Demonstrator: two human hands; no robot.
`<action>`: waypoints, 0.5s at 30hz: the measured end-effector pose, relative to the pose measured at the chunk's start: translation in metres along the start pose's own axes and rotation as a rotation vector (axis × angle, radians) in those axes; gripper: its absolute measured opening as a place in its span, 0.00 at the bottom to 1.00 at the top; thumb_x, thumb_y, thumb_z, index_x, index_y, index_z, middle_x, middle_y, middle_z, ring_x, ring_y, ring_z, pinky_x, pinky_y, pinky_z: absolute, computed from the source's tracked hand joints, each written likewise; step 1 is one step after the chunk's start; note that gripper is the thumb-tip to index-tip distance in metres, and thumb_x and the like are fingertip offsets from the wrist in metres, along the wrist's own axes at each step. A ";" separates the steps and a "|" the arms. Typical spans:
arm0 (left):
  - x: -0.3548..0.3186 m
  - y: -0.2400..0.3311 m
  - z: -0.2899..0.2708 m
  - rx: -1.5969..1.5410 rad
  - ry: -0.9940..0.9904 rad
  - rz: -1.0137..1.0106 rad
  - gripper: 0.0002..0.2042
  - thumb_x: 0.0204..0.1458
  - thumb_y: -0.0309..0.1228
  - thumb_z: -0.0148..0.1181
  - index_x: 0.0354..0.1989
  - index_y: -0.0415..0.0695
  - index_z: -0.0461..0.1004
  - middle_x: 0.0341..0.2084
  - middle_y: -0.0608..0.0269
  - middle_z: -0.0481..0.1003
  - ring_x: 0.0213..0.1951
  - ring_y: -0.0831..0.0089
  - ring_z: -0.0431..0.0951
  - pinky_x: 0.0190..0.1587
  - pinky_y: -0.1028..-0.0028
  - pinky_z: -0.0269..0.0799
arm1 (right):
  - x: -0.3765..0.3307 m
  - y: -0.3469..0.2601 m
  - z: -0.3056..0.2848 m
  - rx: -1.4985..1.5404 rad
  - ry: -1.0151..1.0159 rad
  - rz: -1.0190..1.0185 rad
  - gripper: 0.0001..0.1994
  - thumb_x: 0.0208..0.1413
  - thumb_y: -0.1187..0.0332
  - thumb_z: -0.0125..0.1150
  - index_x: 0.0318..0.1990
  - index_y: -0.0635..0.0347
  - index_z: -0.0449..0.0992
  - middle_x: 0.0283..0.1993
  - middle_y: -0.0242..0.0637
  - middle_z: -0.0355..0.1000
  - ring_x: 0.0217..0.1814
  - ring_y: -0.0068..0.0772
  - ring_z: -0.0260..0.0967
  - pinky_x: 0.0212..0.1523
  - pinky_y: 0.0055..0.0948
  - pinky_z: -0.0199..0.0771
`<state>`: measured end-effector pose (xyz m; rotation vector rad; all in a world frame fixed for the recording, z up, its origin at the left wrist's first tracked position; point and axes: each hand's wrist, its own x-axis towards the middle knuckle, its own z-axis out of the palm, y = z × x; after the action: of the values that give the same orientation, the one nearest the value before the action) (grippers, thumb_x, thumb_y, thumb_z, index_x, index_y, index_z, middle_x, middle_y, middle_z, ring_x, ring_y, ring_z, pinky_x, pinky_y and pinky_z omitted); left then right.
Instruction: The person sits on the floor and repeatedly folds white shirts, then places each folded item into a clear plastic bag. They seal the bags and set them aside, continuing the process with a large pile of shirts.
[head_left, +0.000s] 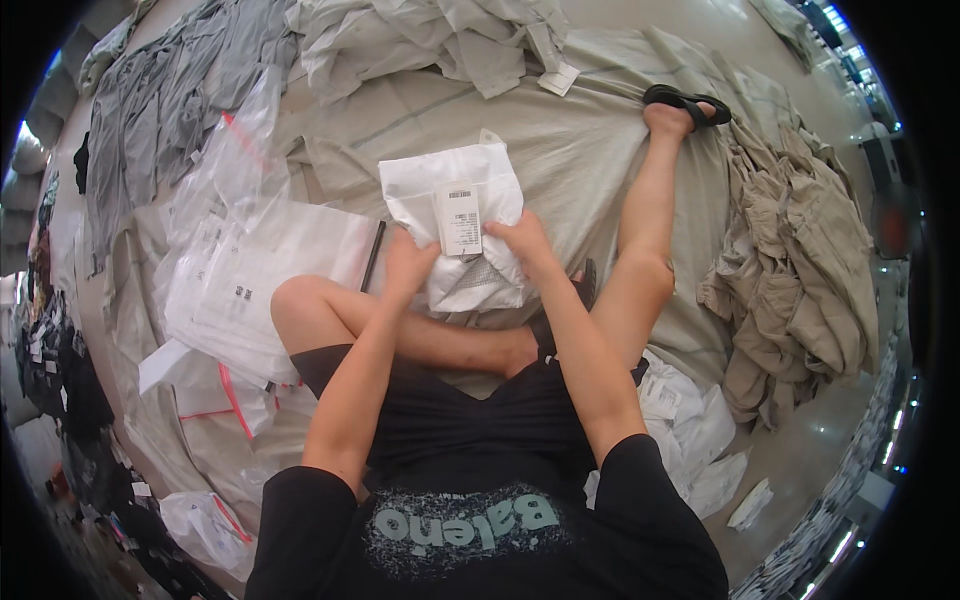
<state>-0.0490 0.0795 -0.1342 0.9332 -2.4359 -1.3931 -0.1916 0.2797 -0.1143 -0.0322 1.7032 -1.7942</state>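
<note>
Beyond bent left leg (440, 343): folded white garment (420, 195) with paper tag (461, 222), gripped at sides by left hand (410, 262) and right hand (522, 245); plastic bags (285, 260) leftward, beige garments (790, 290) heaped rightward.

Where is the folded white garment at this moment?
In the head view, the folded white garment is just above centre, between the left hand and right hand, right of the stacked translucent bags.

site: garment stockroom or packing room, probably; rim blurred. evidence: heaped grey garments (205, 110), piled tan garments (795, 280), tagged white garment (412, 190), stacked plastic bags (285, 255), beige floor sheet (585, 195).
</note>
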 end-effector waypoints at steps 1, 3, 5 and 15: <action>-0.003 0.007 0.004 0.133 0.031 0.037 0.30 0.51 0.37 0.72 0.56 0.29 0.71 0.41 0.32 0.84 0.45 0.36 0.86 0.52 0.47 0.81 | 0.003 0.006 -0.001 -0.180 0.070 -0.059 0.22 0.53 0.71 0.77 0.55 0.73 0.82 0.49 0.51 0.86 0.47 0.44 0.85 0.49 0.40 0.84; -0.007 0.029 0.005 0.252 -0.047 -0.008 0.26 0.53 0.36 0.68 0.54 0.27 0.70 0.41 0.28 0.83 0.44 0.34 0.85 0.50 0.45 0.80 | 0.010 0.019 -0.002 -0.541 0.208 -0.179 0.24 0.52 0.68 0.76 0.55 0.73 0.82 0.48 0.53 0.86 0.47 0.49 0.85 0.51 0.42 0.83; -0.011 0.036 0.007 0.338 -0.063 -0.025 0.24 0.56 0.35 0.65 0.52 0.26 0.69 0.38 0.29 0.82 0.42 0.32 0.85 0.49 0.44 0.80 | 0.003 0.016 0.021 -0.509 0.285 -0.155 0.29 0.50 0.62 0.79 0.56 0.73 0.81 0.48 0.55 0.85 0.49 0.54 0.84 0.54 0.45 0.82; -0.030 0.048 0.030 0.226 -0.052 0.235 0.17 0.53 0.28 0.63 0.49 0.29 0.76 0.44 0.30 0.79 0.45 0.33 0.82 0.49 0.43 0.78 | -0.003 0.005 0.069 -0.301 0.074 -0.358 0.41 0.42 0.56 0.90 0.58 0.76 0.77 0.54 0.53 0.83 0.52 0.44 0.82 0.55 0.41 0.82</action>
<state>-0.0597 0.1368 -0.1063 0.6323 -2.6805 -1.0936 -0.1568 0.2206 -0.1071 -0.4285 2.1134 -1.7818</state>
